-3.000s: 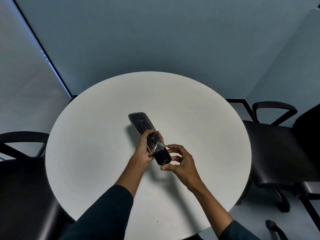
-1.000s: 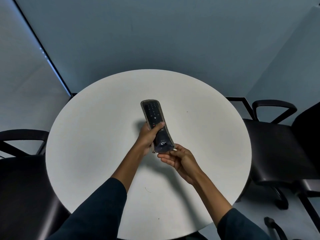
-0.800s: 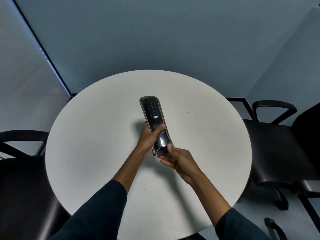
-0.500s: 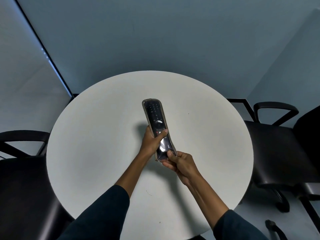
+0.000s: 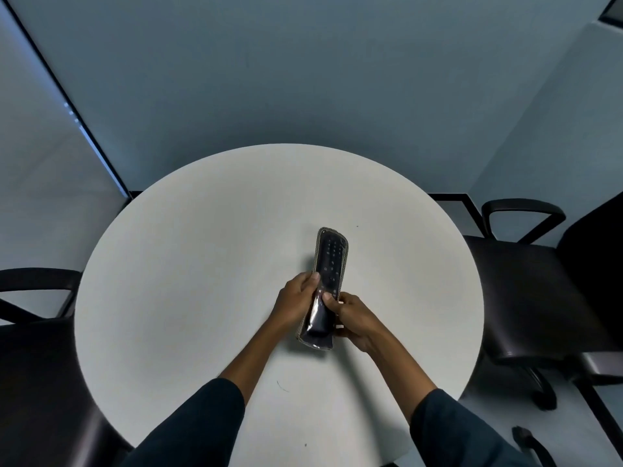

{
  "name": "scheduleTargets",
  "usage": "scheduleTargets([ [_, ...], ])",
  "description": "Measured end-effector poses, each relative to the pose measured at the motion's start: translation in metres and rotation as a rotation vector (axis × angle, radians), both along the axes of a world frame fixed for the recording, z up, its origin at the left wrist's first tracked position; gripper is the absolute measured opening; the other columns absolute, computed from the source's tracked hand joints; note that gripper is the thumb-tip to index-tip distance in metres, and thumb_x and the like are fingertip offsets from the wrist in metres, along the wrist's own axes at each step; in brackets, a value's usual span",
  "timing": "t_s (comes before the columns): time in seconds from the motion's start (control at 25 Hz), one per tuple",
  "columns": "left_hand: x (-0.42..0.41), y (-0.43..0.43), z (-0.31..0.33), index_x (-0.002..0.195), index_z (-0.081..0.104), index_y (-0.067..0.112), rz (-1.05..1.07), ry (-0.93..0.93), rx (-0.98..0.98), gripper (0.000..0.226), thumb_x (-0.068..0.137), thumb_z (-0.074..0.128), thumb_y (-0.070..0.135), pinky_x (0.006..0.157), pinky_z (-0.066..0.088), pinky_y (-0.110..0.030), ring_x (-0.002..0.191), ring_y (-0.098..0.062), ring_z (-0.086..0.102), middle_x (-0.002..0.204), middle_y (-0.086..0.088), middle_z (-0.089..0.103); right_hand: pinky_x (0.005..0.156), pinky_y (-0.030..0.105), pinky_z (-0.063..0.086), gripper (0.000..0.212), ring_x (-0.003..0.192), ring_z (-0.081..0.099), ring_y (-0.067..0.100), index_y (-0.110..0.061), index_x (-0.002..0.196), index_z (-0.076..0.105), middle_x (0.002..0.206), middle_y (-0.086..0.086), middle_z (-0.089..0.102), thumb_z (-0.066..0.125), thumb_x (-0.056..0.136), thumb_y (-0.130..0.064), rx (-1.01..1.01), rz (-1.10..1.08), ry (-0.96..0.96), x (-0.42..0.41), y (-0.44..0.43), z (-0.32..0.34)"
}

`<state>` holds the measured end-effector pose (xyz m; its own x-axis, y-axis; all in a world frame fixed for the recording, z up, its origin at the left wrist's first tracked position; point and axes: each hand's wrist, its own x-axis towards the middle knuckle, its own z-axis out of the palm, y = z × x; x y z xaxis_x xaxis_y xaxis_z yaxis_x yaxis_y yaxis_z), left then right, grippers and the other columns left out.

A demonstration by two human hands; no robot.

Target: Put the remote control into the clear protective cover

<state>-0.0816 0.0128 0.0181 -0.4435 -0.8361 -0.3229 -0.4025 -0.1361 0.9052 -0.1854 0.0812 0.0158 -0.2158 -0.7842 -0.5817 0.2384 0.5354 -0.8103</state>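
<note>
A black remote control (image 5: 329, 261) lies lengthwise inside the clear protective cover (image 5: 317, 342), whose braided tan edge runs around it. The cover's near end reaches past the remote's lower end. Both are held above the white round table (image 5: 188, 281), far end pointing away from me. My left hand (image 5: 296, 299) grips the left side at the middle, thumb on the edge. My right hand (image 5: 352, 318) grips the right side a little lower, thumb pressed on the front face.
Black office chairs stand around the table: one at the right (image 5: 526, 281), one at the left (image 5: 30, 348). A grey wall is behind the table. A small dark speck (image 5: 282, 387) marks the tabletop near me.
The remote has slid fully into the cover since three seconds ago. Over the last second both hands moved it right and tilted it upright, and my right thumb came onto its front.
</note>
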Motion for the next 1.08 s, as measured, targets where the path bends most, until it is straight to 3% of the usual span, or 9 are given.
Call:
scheduleTargets([
  [0.16,0.006,-0.011,0.004,0.121,0.058,0.016,0.126,0.036,0.017,0.033,0.091,0.05,0.026,0.085,0.035,-0.022,0.104,-0.011,0.053,0.12,-0.005,0.062,0.064,0.032,0.044,0.016,0.065,0.053,0.02,-0.007,0.086,0.054,0.074,0.007,0.056,0.056,0.088,-0.023,0.151,-0.039,0.211,-0.023,-0.006,-0.016],
  [0.28,0.008,-0.014,0.003,0.117,0.06,0.019,0.151,0.039,0.059,0.03,0.089,0.054,0.026,0.078,0.037,-0.023,0.099,-0.012,0.053,0.114,-0.002,0.063,0.071,0.032,0.042,0.022,0.08,0.054,0.027,-0.004,0.088,0.058,0.087,0.012,0.058,0.058,0.086,-0.025,0.211,-0.081,0.389,-0.038,-0.013,-0.026],
  [0.4,0.009,-0.016,0.0,0.114,0.061,0.02,0.167,0.042,0.065,0.027,0.088,0.055,0.024,0.069,0.04,-0.02,0.097,-0.014,0.054,0.114,-0.004,0.065,0.067,0.029,0.04,0.031,0.084,0.052,0.026,0.004,0.099,0.059,0.093,0.013,0.056,0.058,0.086,-0.025,0.223,-0.139,0.449,-0.048,-0.019,-0.027],
  [0.6,0.008,-0.019,-0.004,0.105,0.06,0.023,0.166,0.059,0.073,0.021,0.087,0.052,0.016,0.082,0.04,-0.027,0.099,-0.017,0.056,0.115,-0.009,0.067,0.058,0.029,0.039,0.031,0.083,0.05,0.026,0.004,0.098,0.057,0.095,0.015,0.057,0.057,0.086,-0.025,0.22,-0.203,0.445,-0.049,-0.024,-0.033],
  [0.8,0.008,-0.021,-0.004,0.102,0.058,0.025,0.162,0.061,0.071,0.019,0.087,0.051,0.015,0.084,0.041,-0.03,0.098,-0.02,0.056,0.107,-0.007,0.067,0.083,0.03,0.039,0.037,0.108,0.053,0.03,-0.002,0.113,0.052,0.119,0.016,0.059,0.058,0.086,-0.026,0.225,-0.253,0.473,-0.051,-0.021,-0.032],
  [0.92,0.007,-0.022,-0.004,0.106,0.059,0.023,0.161,0.078,0.062,0.023,0.087,0.052,0.014,0.08,0.041,-0.024,0.099,-0.019,0.057,0.107,-0.006,0.067,0.098,0.038,0.039,0.044,0.12,0.045,0.034,-0.004,0.119,0.048,0.127,0.018,0.053,0.058,0.085,-0.029,0.269,-0.235,0.545,-0.049,-0.021,-0.028],
  [1.0,0.005,-0.02,0.007,0.115,0.058,0.018,0.184,0.087,-0.063,0.028,0.087,0.053,0.014,0.074,0.041,-0.012,0.096,-0.015,0.058,0.103,-0.003,0.067,0.099,0.041,0.036,0.047,0.124,0.038,0.034,-0.006,0.125,0.044,0.129,0.018,0.048,0.057,0.086,-0.028,0.144,-0.275,0.702,-0.04,-0.024,-0.008],
  [1.08,0.007,-0.016,0.021,0.119,0.056,0.016,0.206,0.136,-0.286,0.032,0.088,0.054,0.013,0.075,0.041,-0.007,0.092,-0.007,0.06,0.098,0.006,0.066,0.094,0.032,0.036,0.036,0.12,0.044,0.028,-0.009,0.122,0.05,0.119,0.004,0.054,0.054,0.087,-0.017,-0.218,-0.302,0.788,-0.031,-0.021,0.015],
])
